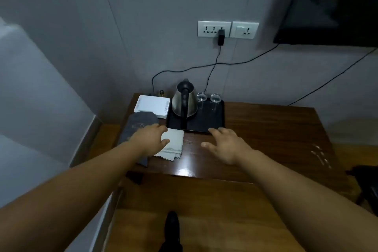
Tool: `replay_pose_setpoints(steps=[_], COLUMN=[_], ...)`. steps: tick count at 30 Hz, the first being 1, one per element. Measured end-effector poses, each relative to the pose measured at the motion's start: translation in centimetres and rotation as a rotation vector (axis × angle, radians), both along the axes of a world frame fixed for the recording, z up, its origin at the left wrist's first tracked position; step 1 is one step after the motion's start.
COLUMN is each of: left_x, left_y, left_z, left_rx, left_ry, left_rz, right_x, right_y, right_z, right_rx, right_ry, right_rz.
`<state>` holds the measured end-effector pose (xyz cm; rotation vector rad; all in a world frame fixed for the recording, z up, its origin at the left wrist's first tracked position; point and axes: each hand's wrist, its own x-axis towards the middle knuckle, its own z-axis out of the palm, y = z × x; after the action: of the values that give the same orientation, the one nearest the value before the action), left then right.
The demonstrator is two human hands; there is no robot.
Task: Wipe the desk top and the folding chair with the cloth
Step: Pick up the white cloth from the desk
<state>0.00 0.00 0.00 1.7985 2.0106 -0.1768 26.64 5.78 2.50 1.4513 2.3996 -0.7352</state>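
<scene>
A small pale grey cloth with scalloped edges lies flat on the dark wooden desk top, near its front left. My left hand rests on the cloth's left part, fingers spread, thumb on the fabric. My right hand hovers open just right of the cloth, fingertips near the front edge of a black tray. No folding chair is recognisable in view.
The tray carries a steel kettle and two upturned glasses. A white box and a dark folder lie at the desk's left. Cables hang from wall sockets. A dark object sits right of the desk.
</scene>
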Motion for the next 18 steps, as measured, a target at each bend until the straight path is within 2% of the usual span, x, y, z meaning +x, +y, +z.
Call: replay_pose_setpoints(steps=[3, 9, 14, 18], left_x=[-1.9, -5.6, -7.1, -8.0], left_y=[2.1, 6.7, 8.5, 9.3], left_z=[-3.0, -13.2, -20.0, -24.0], left_rx=[-0.059, -0.199, -0.229, -0.251], left_ry=[-0.005, -0.021, 0.126, 0.214], left_rz=[-0.02, -0.1, -0.279, -0.36], right_x=[-2.5, -8.5, -11.8, -14.4], right_y=[1.5, 5.4, 7.3, 8.3], right_z=[-2.8, -12.2, -18.8, -23.9], right_rx=[-0.024, -0.148, -0.191, -0.177], right_ry=[-0.011, -0.105, -0.129, -0.145], right_rz=[0.001, 0.031, 0.071, 0.205])
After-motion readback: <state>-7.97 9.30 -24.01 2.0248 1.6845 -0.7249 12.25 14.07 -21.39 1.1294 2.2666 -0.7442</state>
